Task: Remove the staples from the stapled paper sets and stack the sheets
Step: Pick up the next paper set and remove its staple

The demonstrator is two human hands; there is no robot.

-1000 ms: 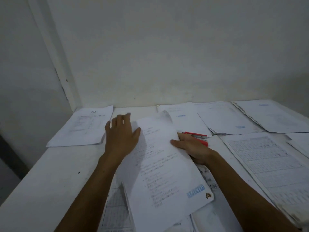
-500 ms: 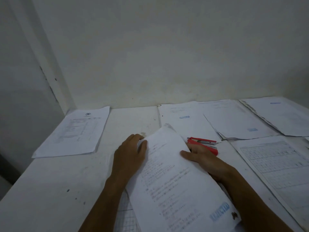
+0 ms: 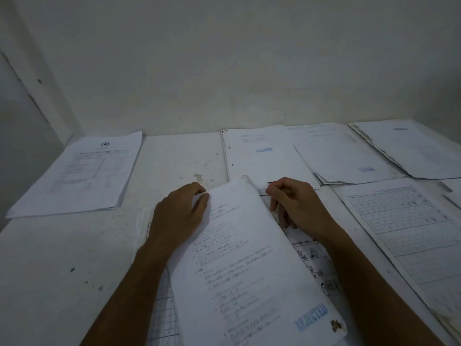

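A stapled paper set point(image 3: 249, 270) with printed lines and a blue stamp lies tilted on the white table point(image 3: 62, 258) in front of me. My left hand point(image 3: 177, 216) grips its upper left edge, thumb on top of the sheet. My right hand point(image 3: 296, 206) is curled over the red staple remover point(image 3: 270, 183) just right of the set's top corner. Only a red tip and a dark metal end of the tool show. Beneath the set lie a sheet with cartoon pictures point(image 3: 311, 255) and a gridded sheet point(image 3: 164, 315).
A paper stack point(image 3: 79, 173) lies at the far left. Three more paper sets point(image 3: 264, 156), point(image 3: 344, 156), point(image 3: 411, 148) line the back wall. A large gridded sheet point(image 3: 411, 233) covers the right side. The table's left edge drops off near the stack.
My left hand went from lying flat on the sheet to gripping its edge. My right hand moved up from the paper and closed over the red staple remover.
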